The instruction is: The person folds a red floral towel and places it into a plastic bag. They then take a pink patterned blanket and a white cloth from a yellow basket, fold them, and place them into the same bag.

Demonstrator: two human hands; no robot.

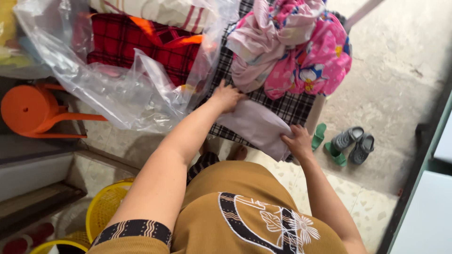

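Two bare hands press flat on a pale lilac cloth [256, 126] at the near edge of a low checked surface [287, 107]; the left hand [227, 96] lies spread, fingers extended, on the cloth's far corner, and the right hand [297, 141] bears down with curled fingers on its near corner, where the fabric droops over the edge. Neither hand is clenched around the cloth; both rest on top of it, pinning more than grasping. Thin, limp and light by its look, the cloth should fold and slide easily and is best taken by a pinch at its corners or along a folded edge. Just beyond the left hand sits a loose heap of pink patterned clothes [301, 51]. To the outer side of that hand, a crumpled clear plastic bag [122, 80] sprawls over a red plaid blanket [141, 44]. Farther out that way stands an orange plastic stool [33, 110]. Past the right hand, on the speckled floor, lie green sandals [329, 146] and grey clogs [353, 141]. Below the left arm, yellow baskets [101, 211] show, partly hidden
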